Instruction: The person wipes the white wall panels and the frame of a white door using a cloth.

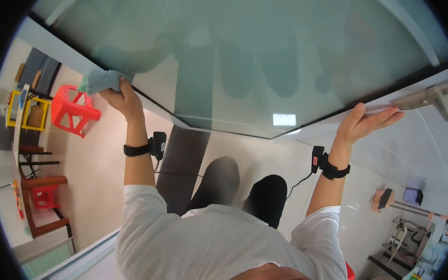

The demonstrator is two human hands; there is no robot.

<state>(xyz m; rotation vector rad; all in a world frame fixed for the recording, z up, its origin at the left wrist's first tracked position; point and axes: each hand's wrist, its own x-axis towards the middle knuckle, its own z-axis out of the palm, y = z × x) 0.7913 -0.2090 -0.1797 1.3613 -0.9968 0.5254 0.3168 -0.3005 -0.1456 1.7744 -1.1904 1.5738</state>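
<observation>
A large glass panel (250, 61) with a dark seal and a white frame fills the upper view and reflects the legs and an arm. My left hand (123, 98) grips a folded grey-blue cloth (103, 81) with a green part at the panel's left edge. At the right edge, my right hand (369, 121) rests its extended fingers along the white frame, just beside a grey metal bracket (421, 99); it holds nothing. Black straps with small devices are on both wrists.
A red plastic stool (74, 110) stands on the tiled floor at the left, near a table and a yellow-framed rack (36, 115). A pink-headed long-handled tool (383, 200) and a metal frame (405, 236) are at the lower right. A thin cable hangs from each wrist device.
</observation>
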